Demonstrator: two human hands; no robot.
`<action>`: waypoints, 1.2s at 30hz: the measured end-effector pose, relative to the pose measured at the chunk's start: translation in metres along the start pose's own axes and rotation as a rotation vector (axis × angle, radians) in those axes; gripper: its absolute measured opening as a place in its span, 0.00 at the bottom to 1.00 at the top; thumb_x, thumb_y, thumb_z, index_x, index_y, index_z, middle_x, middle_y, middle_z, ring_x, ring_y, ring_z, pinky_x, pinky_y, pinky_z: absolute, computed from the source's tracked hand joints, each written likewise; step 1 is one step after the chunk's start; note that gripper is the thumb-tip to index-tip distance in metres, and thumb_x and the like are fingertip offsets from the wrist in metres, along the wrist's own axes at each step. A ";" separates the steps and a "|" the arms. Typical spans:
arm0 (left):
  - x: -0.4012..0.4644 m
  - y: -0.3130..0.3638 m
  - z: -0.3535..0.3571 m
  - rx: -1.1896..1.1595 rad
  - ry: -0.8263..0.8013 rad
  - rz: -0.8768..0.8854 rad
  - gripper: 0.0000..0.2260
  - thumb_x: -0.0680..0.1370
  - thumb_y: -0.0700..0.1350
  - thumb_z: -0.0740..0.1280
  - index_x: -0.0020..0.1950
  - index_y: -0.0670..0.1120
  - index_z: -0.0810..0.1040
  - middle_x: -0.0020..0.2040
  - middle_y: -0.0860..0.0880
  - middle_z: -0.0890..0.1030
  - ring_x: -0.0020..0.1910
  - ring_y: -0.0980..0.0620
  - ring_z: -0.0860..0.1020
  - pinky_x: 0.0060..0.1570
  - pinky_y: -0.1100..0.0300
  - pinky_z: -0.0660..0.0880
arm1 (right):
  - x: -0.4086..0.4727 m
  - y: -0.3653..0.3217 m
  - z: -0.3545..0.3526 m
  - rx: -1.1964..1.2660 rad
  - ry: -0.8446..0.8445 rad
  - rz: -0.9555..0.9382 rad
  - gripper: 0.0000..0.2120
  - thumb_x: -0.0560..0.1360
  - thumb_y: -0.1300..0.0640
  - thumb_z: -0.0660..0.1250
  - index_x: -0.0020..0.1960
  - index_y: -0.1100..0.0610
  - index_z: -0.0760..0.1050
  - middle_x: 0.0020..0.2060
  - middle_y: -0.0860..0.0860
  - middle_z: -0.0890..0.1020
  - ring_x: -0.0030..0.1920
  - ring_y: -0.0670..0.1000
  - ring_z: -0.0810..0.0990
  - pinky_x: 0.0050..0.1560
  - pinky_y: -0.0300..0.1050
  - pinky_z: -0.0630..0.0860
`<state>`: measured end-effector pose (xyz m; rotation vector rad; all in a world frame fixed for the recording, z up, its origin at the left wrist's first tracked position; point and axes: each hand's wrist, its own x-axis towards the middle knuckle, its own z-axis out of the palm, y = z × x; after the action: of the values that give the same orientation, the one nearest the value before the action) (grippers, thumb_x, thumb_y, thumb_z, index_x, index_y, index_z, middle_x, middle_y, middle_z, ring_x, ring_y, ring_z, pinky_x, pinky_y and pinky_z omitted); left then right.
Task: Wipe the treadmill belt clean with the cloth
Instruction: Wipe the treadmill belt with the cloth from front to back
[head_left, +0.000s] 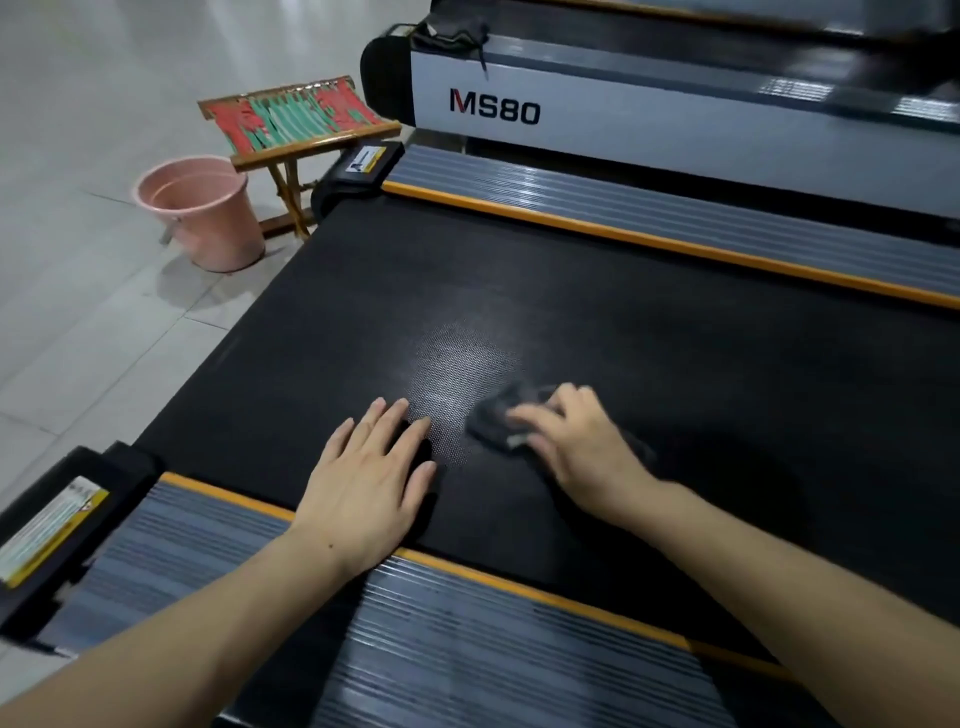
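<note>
The black treadmill belt (597, 291) fills the middle of the head view, with a pale shiny patch near its centre. A dark grey cloth (496, 415) lies bunched on the belt just right of that patch. My right hand (576, 441) presses down on the cloth, fingers curled over it, and looks blurred. My left hand (369, 478) rests flat on the belt near its front edge, fingers spread, holding nothing.
Grey ribbed side rails with orange strips run along the near side (467, 639) and far side (675, 223) of the belt. A pink bucket (208, 213) and a small folding stool (296, 119) stand on the tiled floor at the left. Another treadmill marked MS80 (571, 114) stands behind.
</note>
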<state>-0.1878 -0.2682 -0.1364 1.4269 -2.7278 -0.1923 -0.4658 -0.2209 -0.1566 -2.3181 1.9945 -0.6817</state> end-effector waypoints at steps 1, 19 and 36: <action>0.000 0.000 0.001 -0.005 -0.003 0.000 0.29 0.81 0.61 0.43 0.78 0.54 0.66 0.81 0.50 0.62 0.82 0.49 0.54 0.79 0.48 0.55 | -0.022 -0.019 -0.004 0.057 -0.073 -0.092 0.15 0.80 0.46 0.59 0.64 0.47 0.75 0.47 0.52 0.72 0.47 0.53 0.70 0.51 0.47 0.73; -0.032 -0.029 -0.010 0.056 0.006 -0.021 0.27 0.81 0.60 0.47 0.74 0.51 0.70 0.79 0.46 0.66 0.80 0.45 0.59 0.77 0.45 0.59 | -0.056 -0.035 -0.044 0.265 -0.357 -0.258 0.14 0.80 0.50 0.65 0.65 0.43 0.77 0.49 0.46 0.69 0.52 0.47 0.69 0.57 0.37 0.69; -0.051 -0.052 -0.026 0.067 -0.034 -0.084 0.28 0.81 0.60 0.43 0.78 0.52 0.64 0.80 0.44 0.61 0.81 0.43 0.55 0.78 0.45 0.55 | -0.027 -0.055 -0.024 0.225 -0.272 -0.258 0.13 0.80 0.49 0.65 0.63 0.45 0.79 0.48 0.47 0.70 0.50 0.47 0.69 0.55 0.42 0.71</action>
<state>-0.1133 -0.2581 -0.1172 1.5714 -2.7279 -0.1308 -0.4240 -0.1784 -0.1282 -2.3994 1.4455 -0.5308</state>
